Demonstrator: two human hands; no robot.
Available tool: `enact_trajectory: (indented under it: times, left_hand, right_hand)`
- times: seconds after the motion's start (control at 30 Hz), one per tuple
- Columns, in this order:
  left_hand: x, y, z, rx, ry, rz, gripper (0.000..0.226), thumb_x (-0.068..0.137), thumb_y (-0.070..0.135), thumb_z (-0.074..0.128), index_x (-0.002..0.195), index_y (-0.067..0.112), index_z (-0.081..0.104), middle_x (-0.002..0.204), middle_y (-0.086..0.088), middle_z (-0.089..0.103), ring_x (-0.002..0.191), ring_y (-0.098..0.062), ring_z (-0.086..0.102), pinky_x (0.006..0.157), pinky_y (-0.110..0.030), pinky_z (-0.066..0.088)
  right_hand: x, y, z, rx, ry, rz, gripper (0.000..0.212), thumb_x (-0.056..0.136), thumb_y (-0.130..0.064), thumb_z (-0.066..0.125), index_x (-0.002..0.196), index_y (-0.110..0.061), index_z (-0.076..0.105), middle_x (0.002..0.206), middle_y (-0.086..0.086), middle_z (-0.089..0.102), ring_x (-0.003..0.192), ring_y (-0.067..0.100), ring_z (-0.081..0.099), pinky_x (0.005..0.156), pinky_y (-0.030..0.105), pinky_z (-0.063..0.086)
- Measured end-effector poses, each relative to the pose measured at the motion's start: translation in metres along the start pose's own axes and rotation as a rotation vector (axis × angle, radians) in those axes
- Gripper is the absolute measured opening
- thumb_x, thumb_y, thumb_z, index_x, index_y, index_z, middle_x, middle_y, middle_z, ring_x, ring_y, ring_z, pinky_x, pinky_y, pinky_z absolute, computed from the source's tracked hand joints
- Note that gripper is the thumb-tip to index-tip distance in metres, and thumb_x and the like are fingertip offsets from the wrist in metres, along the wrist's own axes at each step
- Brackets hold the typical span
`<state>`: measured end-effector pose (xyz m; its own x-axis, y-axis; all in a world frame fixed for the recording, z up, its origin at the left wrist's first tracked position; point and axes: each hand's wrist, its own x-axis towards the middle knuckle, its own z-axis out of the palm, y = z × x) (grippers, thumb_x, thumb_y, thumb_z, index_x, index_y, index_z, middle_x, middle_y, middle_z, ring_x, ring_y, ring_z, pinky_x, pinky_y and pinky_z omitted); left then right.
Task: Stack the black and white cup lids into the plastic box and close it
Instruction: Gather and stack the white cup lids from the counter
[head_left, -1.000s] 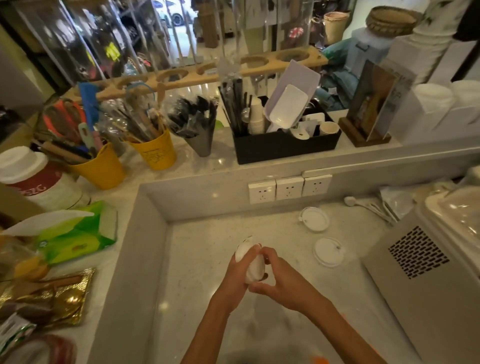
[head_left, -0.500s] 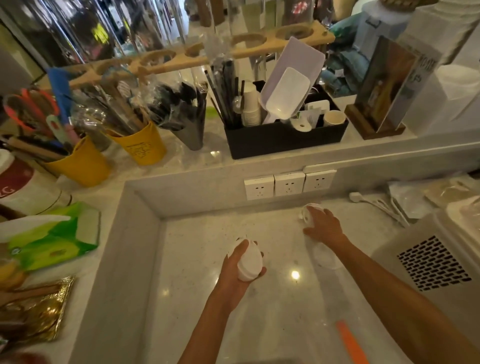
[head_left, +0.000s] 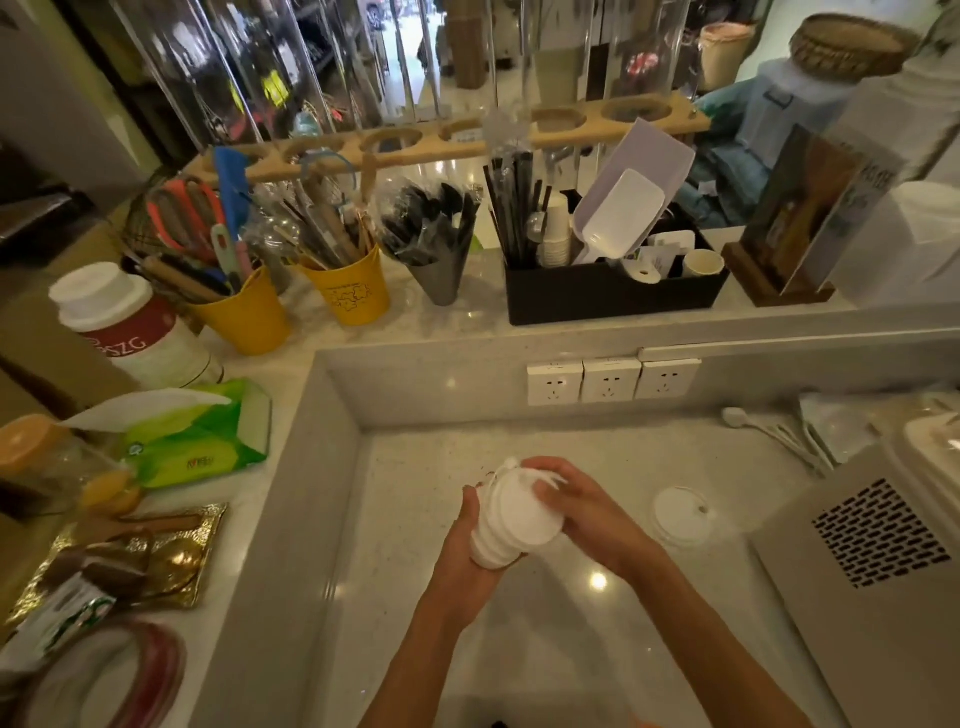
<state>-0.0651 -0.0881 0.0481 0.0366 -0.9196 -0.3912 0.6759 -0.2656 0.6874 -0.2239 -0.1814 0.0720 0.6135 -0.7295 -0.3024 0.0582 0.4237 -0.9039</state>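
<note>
Head view looks down onto a pale speckled counter (head_left: 415, 519) sunk below a raised ledge, with both bare forearms entering from 6 o'clock and meeting near the middle of the frame. A stack of white cup lids (head_left: 511, 517) is held above the counter between the two hands, tilted so its top leans toward 12 o'clock. The left hand (head_left: 470, 558) cups the lower end of the stack from the 8 o'clock side, its fingers curled around the lids and its thumb lying up along their edge. The right hand (head_left: 582, 512) comes in from 4 o'clock, its fingers bent and pressed close together over the upper end of the stack, fingertips on the topmost lid. One more white lid (head_left: 680, 514) lies flat on the counter at 3 o'clock of the hands, apart from them and just beside a grey machine with a vented top (head_left: 878, 561). On the back wall at 12 o'clock sit three white wall sockets (head_left: 610, 381). Up on the ledge, a black organiser (head_left: 613, 296) holds straws, paper cups and a white scoop, with two yellow buckets (head_left: 343, 293) of utensils toward 10 o'clock and a green tissue pack (head_left: 197, 436) at 9 o'clock. No plastic box or black lids can be made out.
</note>
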Motion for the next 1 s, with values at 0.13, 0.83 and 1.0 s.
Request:
enact_trajectory:
  times: [0.13, 0.83, 1.0]
  left_hand:
    - [-0.015, 0.007, 0.004, 0.018, 0.029, -0.01, 0.071, 0.087, 0.061, 0.065, 0.145, 0.022, 0.053, 0.148, -0.017, 0.055, 0.137, -0.037, 0.052, 0.11, -0.057, 0.044]
    - [-0.026, -0.011, 0.053, 0.301, 0.015, 0.053, 0.06, 0.091, 0.048, 0.064, 0.145, 0.026, 0.048, 0.131, -0.008, 0.07, 0.122, -0.027, 0.067, 0.1, -0.054, 0.055]
    - [-0.015, -0.02, 0.052, 0.263, 0.007, 0.021, 0.056, 0.09, 0.043, 0.067, 0.142, 0.034, 0.049, 0.127, -0.004, 0.073, 0.118, -0.025, 0.069, 0.093, -0.046, 0.059]
  right_hand:
    - [-0.015, 0.007, 0.033, -0.081, 0.092, -0.054, 0.023, 0.1, -0.028, 0.058, 0.12, -0.031, 0.068, 0.116, -0.006, 0.072, 0.103, 0.01, 0.067, 0.078, 0.025, 0.055]
    - [-0.062, -0.006, 0.017, -0.656, 0.145, -0.13, 0.06, 0.072, -0.06, 0.071, 0.127, -0.049, 0.051, 0.12, -0.016, 0.047, 0.105, 0.006, 0.058, 0.076, 0.024, 0.062]
    - [-0.062, 0.001, 0.005, -0.682, 0.109, -0.069, 0.065, 0.073, -0.067, 0.067, 0.132, -0.05, 0.047, 0.119, -0.022, 0.044, 0.105, 0.002, 0.059, 0.075, 0.017, 0.056]
